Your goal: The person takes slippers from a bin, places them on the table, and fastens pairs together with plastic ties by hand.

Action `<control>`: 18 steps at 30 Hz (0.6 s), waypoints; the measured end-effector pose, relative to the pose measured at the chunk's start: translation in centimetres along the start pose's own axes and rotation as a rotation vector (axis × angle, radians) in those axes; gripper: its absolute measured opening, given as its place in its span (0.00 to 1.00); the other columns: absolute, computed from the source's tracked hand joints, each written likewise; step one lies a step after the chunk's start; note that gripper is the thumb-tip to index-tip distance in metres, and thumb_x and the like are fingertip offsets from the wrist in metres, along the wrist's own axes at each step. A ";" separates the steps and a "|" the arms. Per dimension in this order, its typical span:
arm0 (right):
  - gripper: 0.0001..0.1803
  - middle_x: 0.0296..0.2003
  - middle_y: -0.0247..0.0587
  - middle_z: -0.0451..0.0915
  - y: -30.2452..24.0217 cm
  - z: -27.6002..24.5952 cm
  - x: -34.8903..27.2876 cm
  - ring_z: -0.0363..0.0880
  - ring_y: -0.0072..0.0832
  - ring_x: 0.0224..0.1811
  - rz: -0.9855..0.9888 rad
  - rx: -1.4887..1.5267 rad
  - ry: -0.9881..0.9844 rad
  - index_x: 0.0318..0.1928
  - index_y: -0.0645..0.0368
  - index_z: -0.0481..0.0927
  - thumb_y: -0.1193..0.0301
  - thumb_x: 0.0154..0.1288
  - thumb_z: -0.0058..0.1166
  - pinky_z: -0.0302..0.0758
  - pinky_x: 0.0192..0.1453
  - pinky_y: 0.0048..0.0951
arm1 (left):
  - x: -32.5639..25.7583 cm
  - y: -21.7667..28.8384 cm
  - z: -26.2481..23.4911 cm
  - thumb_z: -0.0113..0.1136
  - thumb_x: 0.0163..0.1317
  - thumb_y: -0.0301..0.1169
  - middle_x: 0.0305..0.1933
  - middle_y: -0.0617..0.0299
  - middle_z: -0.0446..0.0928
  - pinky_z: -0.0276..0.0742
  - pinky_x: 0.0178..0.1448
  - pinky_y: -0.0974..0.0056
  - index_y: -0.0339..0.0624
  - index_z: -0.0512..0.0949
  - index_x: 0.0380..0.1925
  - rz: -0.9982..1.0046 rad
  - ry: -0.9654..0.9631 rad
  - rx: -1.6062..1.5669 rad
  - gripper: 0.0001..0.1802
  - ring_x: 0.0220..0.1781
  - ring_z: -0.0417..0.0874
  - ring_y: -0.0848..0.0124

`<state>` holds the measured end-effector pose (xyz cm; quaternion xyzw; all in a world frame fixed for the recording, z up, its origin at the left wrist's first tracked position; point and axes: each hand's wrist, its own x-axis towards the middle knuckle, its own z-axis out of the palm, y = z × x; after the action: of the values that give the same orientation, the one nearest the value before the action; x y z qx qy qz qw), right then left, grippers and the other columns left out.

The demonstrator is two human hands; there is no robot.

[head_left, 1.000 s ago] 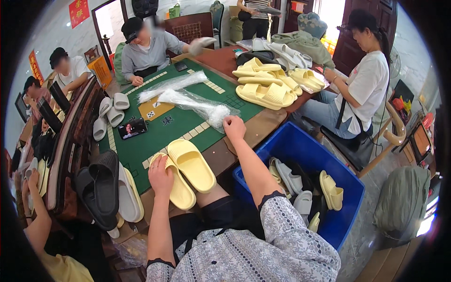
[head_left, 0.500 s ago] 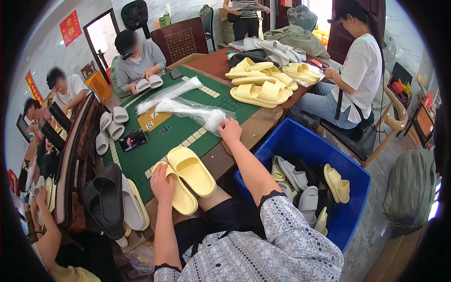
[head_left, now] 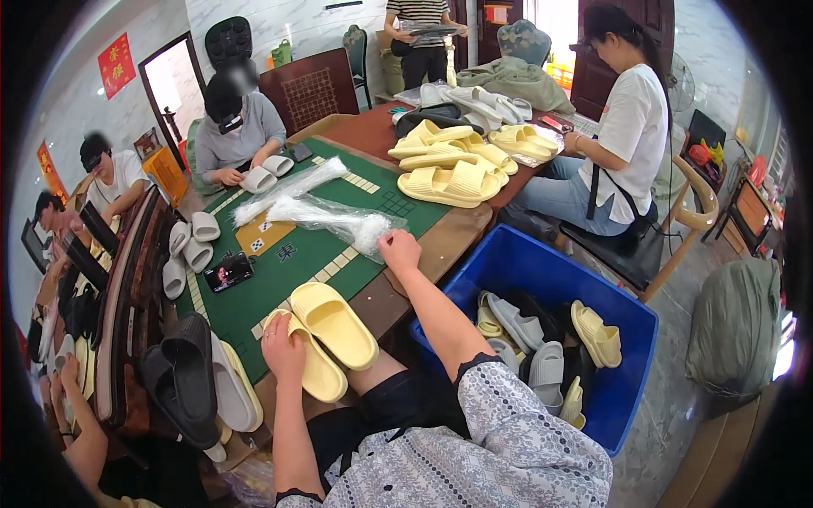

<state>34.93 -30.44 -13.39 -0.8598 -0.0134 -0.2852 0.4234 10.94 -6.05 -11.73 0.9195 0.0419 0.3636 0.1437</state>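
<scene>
My left hand (head_left: pixel 284 349) is wrapped round the near side of a pale yellow slipper (head_left: pixel 318 371). Its matching slipper (head_left: pixel 335 326) lies against it on the right, soles down, at the table's front edge. My right hand (head_left: pixel 399 252) has its fingers drawn together at the near end of a clear plastic bag (head_left: pixel 339 222) full of thin white strands. Whatever is between those fingers is too small to make out. Another bundle of white strands (head_left: pixel 292 184) lies just behind the bag on the green mat (head_left: pixel 322 250).
A blue bin (head_left: pixel 631 381) of mixed slippers stands at my right. Black slippers (head_left: pixel 191 372) and grey ones (head_left: pixel 233 385) are stacked left. Yellow slippers (head_left: pixel 449 182) pile up at back right. A phone (head_left: pixel 229 273) lies on the mat. Co-workers sit around.
The whole view has shifted slightly. Both my hands keep their places on the slipper and at the bag's end. The co-worker across has lowered a pair of grey slippers toward the mat.
</scene>
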 end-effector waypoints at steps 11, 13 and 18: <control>0.07 0.29 0.35 0.77 3.0 -2.4 -0.1 0.74 0.21 0.24 0.409 1.144 0.311 0.38 0.58 0.76 0.67 0.69 0.50 0.70 0.25 0.21 | -0.2 -0.1 0.2 0.56 0.52 0.22 0.55 0.52 0.78 0.72 0.60 0.54 0.42 0.78 0.49 0.020 0.035 0.018 0.21 0.57 0.77 0.55; 0.08 0.36 0.39 0.81 4.0 -4.0 0.0 0.75 0.23 0.24 0.482 1.317 0.437 0.38 0.56 0.76 0.67 0.69 0.47 0.71 0.22 0.22 | -0.3 0.0 0.6 0.56 0.52 0.22 0.55 0.52 0.78 0.72 0.60 0.54 0.42 0.78 0.49 0.034 0.017 0.004 0.20 0.58 0.77 0.55; 0.09 0.19 0.31 0.69 6.4 -11.9 -0.5 0.66 0.23 0.18 0.813 1.401 0.535 0.24 0.53 0.74 0.67 0.60 0.45 0.65 0.20 0.25 | -0.4 -0.4 0.2 0.57 0.52 0.22 0.55 0.51 0.77 0.71 0.60 0.53 0.41 0.78 0.49 0.021 0.031 0.011 0.21 0.57 0.77 0.53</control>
<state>30.49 -43.22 -12.56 -0.2412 0.2234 -0.2304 0.9159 10.75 -5.83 -12.24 0.9149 0.0366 0.3788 0.1344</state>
